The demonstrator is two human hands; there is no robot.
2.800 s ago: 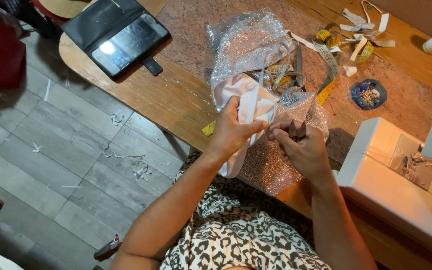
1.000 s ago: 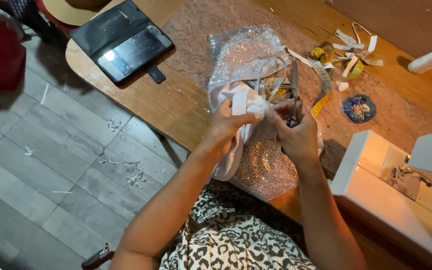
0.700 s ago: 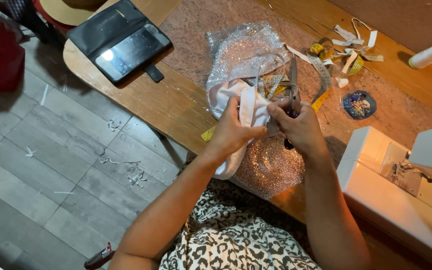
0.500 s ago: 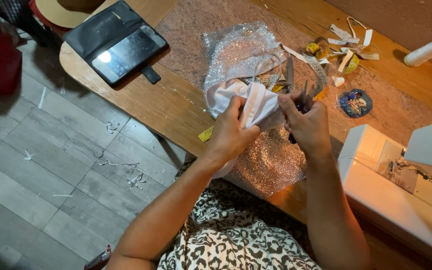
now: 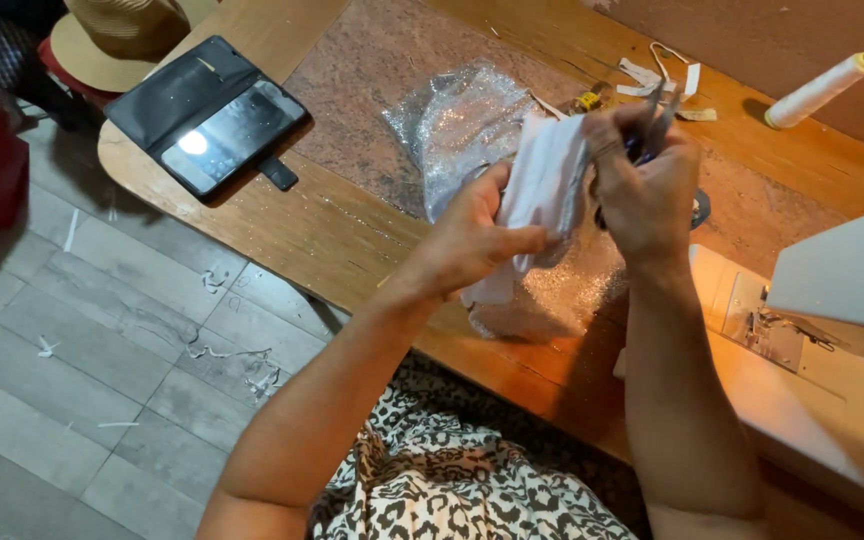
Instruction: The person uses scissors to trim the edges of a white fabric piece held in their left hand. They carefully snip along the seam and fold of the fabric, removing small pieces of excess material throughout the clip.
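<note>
Two hands: both raised above the wooden table [image 5: 282,230], meeting on one piece of white cloth [image 5: 544,190].
White cloth: a folded strip held upright between the hands, above a sheet of glittery silver fabric [image 5: 462,125] that lies on the table.
Left hand [image 5: 472,240]: clenched on the cloth's lower half, thumb across the front, fingers behind.
Right hand [image 5: 647,185]: closed around scissors [image 5: 652,120] at the cloth's upper right edge; the blades point up and away, and whether they bite the cloth cannot be told.
Handling: the cloth looks light, soft and limp, likely to sag or slip unless pinched firmly; a grip near the folded middle, close to the scissors, probably keeps the edge taut.
Surroundings: cloth scraps [image 5: 667,80] and a spool of pale thread [image 5: 820,90] lie beyond the hands; a white sewing machine [image 5: 832,330] stands to the right; a phone in a black case [image 5: 214,130] lies at the table's left end, near a straw hat [image 5: 122,30].
Change from half a second ago: the hands and cloth stand higher off the table, the cloth more upright, and the camera sits closer, bringing the spool into view.
</note>
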